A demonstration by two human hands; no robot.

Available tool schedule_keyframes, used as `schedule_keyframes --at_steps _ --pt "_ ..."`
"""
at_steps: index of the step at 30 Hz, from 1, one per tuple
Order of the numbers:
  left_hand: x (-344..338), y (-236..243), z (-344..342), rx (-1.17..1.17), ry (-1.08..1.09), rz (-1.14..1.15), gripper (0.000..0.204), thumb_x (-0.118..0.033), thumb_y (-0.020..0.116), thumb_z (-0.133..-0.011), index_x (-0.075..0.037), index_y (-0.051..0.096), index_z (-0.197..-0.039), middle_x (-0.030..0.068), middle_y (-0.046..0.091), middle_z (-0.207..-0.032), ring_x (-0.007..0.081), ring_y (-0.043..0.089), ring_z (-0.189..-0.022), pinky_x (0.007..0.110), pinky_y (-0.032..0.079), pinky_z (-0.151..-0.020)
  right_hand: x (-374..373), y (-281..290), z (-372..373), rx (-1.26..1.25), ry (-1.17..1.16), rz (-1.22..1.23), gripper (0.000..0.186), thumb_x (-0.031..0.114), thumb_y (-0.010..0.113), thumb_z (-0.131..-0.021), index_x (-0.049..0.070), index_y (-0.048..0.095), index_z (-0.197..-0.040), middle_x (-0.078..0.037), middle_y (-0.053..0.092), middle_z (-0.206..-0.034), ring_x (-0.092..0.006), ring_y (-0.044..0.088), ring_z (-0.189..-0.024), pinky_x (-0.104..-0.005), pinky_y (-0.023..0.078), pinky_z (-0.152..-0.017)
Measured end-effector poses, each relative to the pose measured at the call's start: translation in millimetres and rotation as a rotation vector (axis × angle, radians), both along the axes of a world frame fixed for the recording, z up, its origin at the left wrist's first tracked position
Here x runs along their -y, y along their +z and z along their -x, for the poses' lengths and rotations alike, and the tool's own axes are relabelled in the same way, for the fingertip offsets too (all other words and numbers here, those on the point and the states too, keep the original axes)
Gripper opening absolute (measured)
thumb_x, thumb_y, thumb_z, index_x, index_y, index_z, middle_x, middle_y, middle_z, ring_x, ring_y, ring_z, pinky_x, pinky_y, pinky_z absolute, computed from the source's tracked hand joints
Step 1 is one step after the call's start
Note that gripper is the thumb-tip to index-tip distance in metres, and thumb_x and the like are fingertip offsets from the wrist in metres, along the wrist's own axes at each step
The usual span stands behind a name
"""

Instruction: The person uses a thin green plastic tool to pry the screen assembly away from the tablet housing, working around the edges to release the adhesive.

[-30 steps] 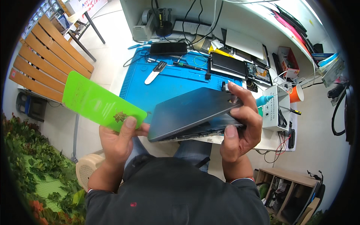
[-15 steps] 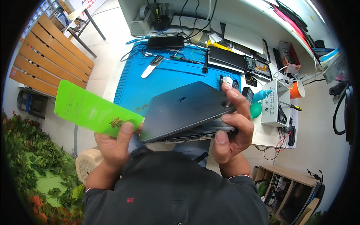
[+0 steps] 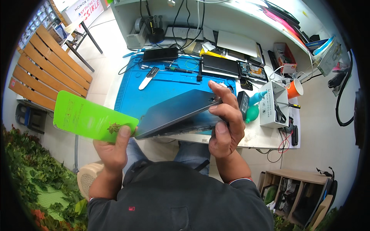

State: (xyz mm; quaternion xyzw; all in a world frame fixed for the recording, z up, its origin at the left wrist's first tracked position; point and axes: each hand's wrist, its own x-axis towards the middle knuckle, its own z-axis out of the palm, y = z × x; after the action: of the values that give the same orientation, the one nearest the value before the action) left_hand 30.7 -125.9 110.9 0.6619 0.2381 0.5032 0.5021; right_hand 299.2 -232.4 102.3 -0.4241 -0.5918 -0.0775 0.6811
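A dark grey tablet (image 3: pixel 175 111) is held tilted above the front of the bench. Its back housing and front panel stand apart in a wedge that gapes towards the right, and they meet near the left corner. My right hand (image 3: pixel 227 131) is closed on the tablet's right end, with fingers on the housing by the camera and the thumb lower down by the panel. My left hand (image 3: pixel 113 150) pinches a bright green plastic sheet (image 3: pixel 90 117), thumb on top, right beside the tablet's left corner. The left fingers are mostly hidden behind the sheet.
A blue repair mat (image 3: pixel 131 81) covers the bench, with a metal-bladed pry tool (image 3: pixel 148 78) and a black phone (image 3: pixel 160 54) on it. To the right stand a green air blower (image 3: pixel 252 114), a white box (image 3: pixel 271 109) and an orange cup (image 3: pixel 295 89). A shelf overhangs the back.
The tablet has tipped so its back shows more edge-on, and the gap between housing and panel looks wider. Both hands keep their holds while the whole view has shifted slightly.
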Motion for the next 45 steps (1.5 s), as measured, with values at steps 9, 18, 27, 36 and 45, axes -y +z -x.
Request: schedule_keyframes --at_steps 9,18,27,36,45 --pt "-4 -4 3 -0.020 0.007 -0.027 0.021 -0.008 0.070 -0.105 0.005 0.068 -0.121 0.0150 0.074 -0.107 0.0217 0.075 -0.094 0.037 0.064 -0.087 0 3 5 -0.074 0.022 0.035 0.031 0.016 0.054 -0.091 -0.002 0.068 -0.113 -0.037 0.065 -0.142 -0.0483 0.062 -0.137 -0.0579 0.044 -0.119" --pt "-9 -5 0 -0.024 0.033 -0.040 0.022 -0.006 0.071 -0.104 0.006 0.069 -0.123 0.0146 0.076 -0.109 0.0209 0.074 -0.097 0.036 0.061 -0.090 -6 5 2 -0.088 0.022 0.047 0.035 0.014 0.055 -0.085 -0.003 0.068 -0.112 -0.037 0.065 -0.141 -0.0476 0.063 -0.136 -0.0569 0.045 -0.118" --pt "-5 -9 -2 -0.004 0.064 -0.072 0.021 -0.007 0.073 -0.104 0.005 0.072 -0.121 0.0106 0.077 -0.110 0.0170 0.072 -0.097 0.031 0.056 -0.090 -4 8 1 -0.018 -0.017 0.055 0.030 0.012 0.055 -0.086 -0.002 0.066 -0.110 -0.033 0.069 -0.133 -0.0437 0.066 -0.123 -0.0538 0.049 -0.109" --pt "-8 -10 -6 0.030 0.083 -0.026 0.016 -0.006 0.069 -0.105 0.004 0.070 -0.118 0.0126 0.076 -0.103 0.0204 0.074 -0.091 0.037 0.060 -0.087 -8 5 3 -0.061 0.000 0.057 0.031 0.012 0.055 -0.085 -0.002 0.065 -0.111 -0.033 0.069 -0.133 -0.0433 0.066 -0.123 -0.0539 0.048 -0.109" --pt "-81 -36 -8 -0.283 0.132 0.313 0.037 -0.011 0.082 -0.099 0.008 0.065 -0.126 0.0111 0.076 -0.092 0.0144 0.069 -0.066 0.027 0.056 -0.058 -11 4 -2 -0.048 -0.003 0.060 0.033 0.015 0.055 -0.086 -0.002 0.064 -0.112 -0.034 0.069 -0.132 -0.0441 0.067 -0.121 -0.0551 0.050 -0.108"
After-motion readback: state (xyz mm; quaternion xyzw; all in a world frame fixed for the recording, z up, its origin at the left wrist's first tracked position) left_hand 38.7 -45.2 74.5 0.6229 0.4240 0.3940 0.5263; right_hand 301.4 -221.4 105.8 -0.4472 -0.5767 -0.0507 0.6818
